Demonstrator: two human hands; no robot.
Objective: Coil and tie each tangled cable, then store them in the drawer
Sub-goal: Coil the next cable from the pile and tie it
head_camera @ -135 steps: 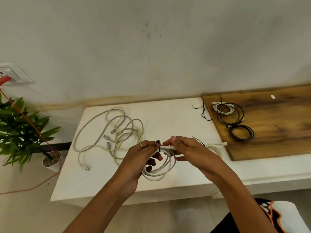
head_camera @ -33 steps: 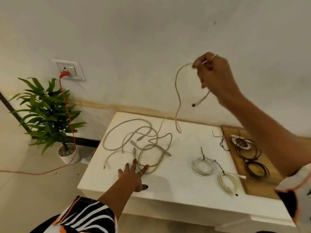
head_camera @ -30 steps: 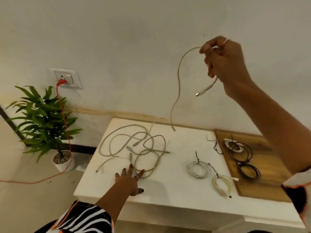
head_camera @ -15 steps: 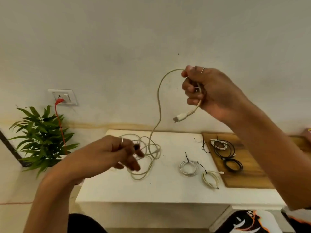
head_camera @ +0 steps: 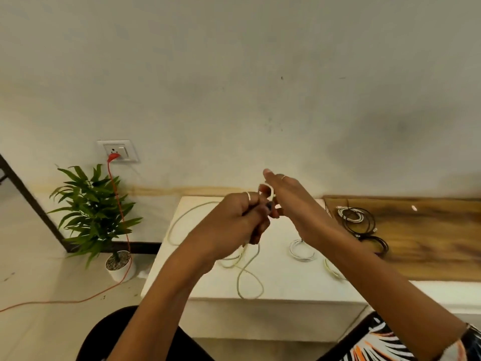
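Observation:
Both my hands meet above the white table (head_camera: 281,285). My left hand (head_camera: 239,220) is closed around a beige cable (head_camera: 247,280), whose loose loops hang down from it onto the tabletop. My right hand (head_camera: 291,204) touches the left hand's fingertips and pinches the cable's upper end, with its index finger stretched out. A tied white coil (head_camera: 302,250) lies on the table under my right forearm. A second pale coil (head_camera: 333,269) shows partly behind that arm. More beige cable (head_camera: 182,220) arcs across the table's left part.
A wooden board (head_camera: 426,243) at the right carries a white coil (head_camera: 350,214) inside black coils (head_camera: 371,239). A potted plant (head_camera: 96,217) stands on the floor at the left. An orange cord (head_camera: 119,217) runs from a wall socket (head_camera: 118,151) down across the floor.
My right hand has come down from head height to meet my left hand. The cable's long raised arc has dropped, and its loops now lie on the table's front part.

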